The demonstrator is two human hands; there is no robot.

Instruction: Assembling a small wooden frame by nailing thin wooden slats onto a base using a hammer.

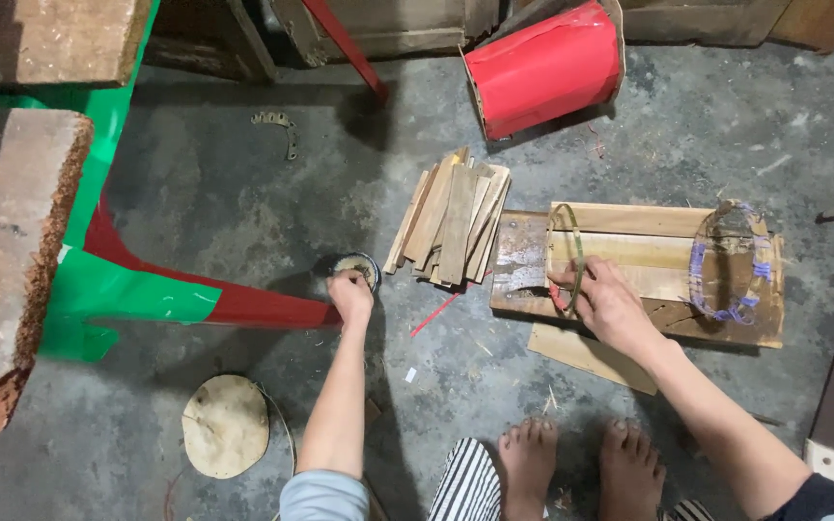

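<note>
One wrapped hoop (729,260) lies finished on the board (629,224); right hand (608,301) fingers pinch a bare hoop (566,253); left hand (350,294) fingers dip into a small tin (357,267).

A red cylinder (544,66) lies on its side at twelve o'clock, with a fan of thin wooden slats (451,220) just below it. At seven o'clock rests a pale round disc (225,425); a thread-wrapped ring (729,260) stands at three o'clock.

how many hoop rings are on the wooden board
2. A plain thin hoop stands on edge at the wooden board's left end, held by the right hand. A hoop wrapped in purple strips stands near the right end. None seem hidden.
</note>
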